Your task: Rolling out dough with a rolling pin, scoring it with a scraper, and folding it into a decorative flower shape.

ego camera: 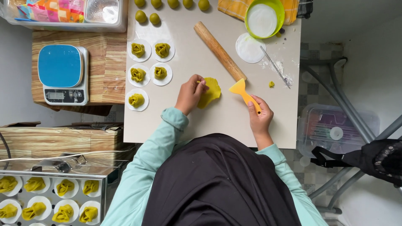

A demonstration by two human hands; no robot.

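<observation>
A flattened yellow-green dough disc (210, 92) lies on the pale board (188, 121). My left hand (190, 94) rests on the disc's left edge, fingers curled over it. My right hand (260, 117) grips the handle of an orange-yellow plastic scraper (243, 93), whose blade points up-left toward the dough, a short gap away. A wooden rolling pin (219, 51) lies diagonally just above both.
Several shaped dough roses on white paper rounds (150, 62) sit left of my hands, dough balls (172, 4) along the far edge. A green bowl (264, 19), white disc (249, 48), thin stick (275, 66), blue scale (63, 74), and a tray of roses (50, 199) surround the board.
</observation>
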